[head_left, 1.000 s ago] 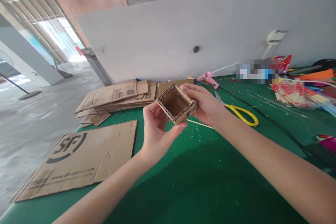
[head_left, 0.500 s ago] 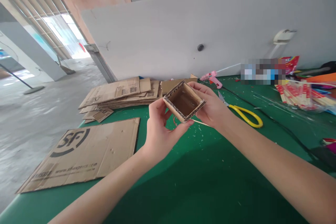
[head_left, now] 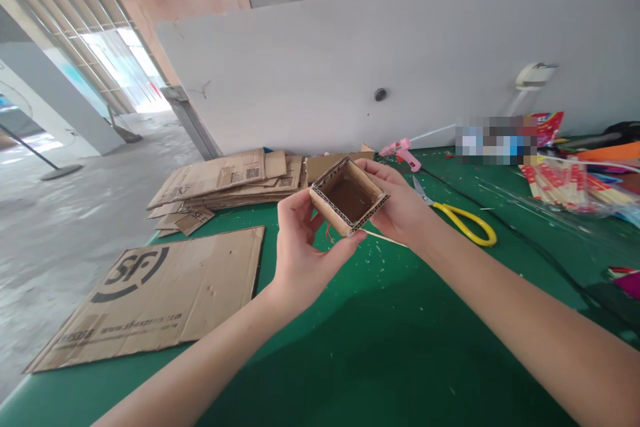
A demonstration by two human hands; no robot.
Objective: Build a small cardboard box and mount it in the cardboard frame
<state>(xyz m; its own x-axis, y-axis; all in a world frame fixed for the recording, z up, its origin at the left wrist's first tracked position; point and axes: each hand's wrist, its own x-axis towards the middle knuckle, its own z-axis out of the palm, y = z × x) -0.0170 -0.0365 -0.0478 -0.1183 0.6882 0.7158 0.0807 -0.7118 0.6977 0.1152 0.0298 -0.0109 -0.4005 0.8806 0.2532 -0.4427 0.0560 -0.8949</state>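
A small open cardboard box [head_left: 333, 212] is held up over the green table, its square mouth tilted toward me and its inside bare. My left hand [head_left: 305, 253] grips it from the left, thumb along the lower front corner. On the far right side, my right hand [head_left: 397, 199] closes round the box; some of its fingers are hidden behind it. Beneath the hands, a thin wooden stick [head_left: 384, 237] lies on the table. Scissors with yellow handles [head_left: 467, 223] lie just right of my right hand.
A flat cardboard sheet [head_left: 200, 287] lies at left, with stacked cardboard pieces [head_left: 215, 177] behind it. A pink glue gun [head_left: 404, 152] lies near the grey wall panel [head_left: 300, 73]. Bagged red-and-cream sticks [head_left: 555, 183] are at right. The green table [head_left: 380, 347] carries small scraps.
Both hands keep their hold on the cardboard box, which stays almost in place. The view has shifted very slightly; nothing was let go.
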